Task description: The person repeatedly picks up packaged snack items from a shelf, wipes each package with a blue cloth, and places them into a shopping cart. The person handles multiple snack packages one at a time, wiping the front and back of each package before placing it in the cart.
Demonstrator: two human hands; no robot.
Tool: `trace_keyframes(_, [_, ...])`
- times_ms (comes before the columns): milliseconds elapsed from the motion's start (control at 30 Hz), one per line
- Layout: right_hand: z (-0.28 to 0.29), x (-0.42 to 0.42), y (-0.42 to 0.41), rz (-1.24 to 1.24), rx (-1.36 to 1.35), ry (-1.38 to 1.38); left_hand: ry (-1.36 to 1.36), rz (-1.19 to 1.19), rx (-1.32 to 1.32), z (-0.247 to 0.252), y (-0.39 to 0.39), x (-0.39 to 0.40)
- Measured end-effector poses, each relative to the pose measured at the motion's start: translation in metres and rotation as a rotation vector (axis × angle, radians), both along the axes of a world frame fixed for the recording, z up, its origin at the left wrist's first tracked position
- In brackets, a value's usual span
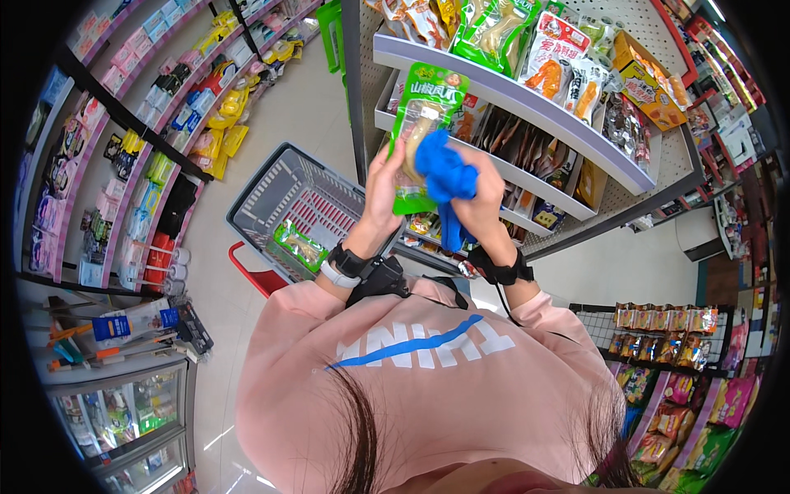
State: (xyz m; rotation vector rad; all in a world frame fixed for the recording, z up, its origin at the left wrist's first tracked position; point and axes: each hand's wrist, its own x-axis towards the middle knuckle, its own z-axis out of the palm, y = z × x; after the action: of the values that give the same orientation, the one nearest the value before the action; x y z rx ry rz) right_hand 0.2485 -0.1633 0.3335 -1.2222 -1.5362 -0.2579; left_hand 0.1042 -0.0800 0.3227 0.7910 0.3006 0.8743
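My left hand [381, 188] grips the side of a green plastic snack pouch [430, 92], which has a clear window showing pale chicken feet. My right hand [484, 191] holds a bunched blue cloth [445, 165] against the front of the pouch, covering part of its lower right. An end of the cloth hangs below my right hand. Under my left forearm stands a grey shopping basket [248, 179] with a red handle [237, 265]. Inside it lies a similar green pouch [300, 244], partly hidden by my wrist.
Ahead is a tiered display shelf [512, 89] filled with snack packets and an open yellow carton [648, 80]. Curved shelves [105, 179] of packaged goods line the left, above a glass-fronted cooler [123, 407]. A rack of snack bags [669, 370] stands at the lower right.
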Motion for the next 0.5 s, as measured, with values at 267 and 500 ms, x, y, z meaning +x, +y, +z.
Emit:
trace_keyframes(267, [0.005, 0.017, 0.012, -0.102, 0.088, -0.161, 0.095, 0.074, 0.048, -0.008, -0.01, 0.002])
trace_keyframes(500, [-0.01, 0.008, -0.019, 0.162, -0.218, -0.337, 0.026, 0.062, 0.001, -0.017, 0.0, -0.001])
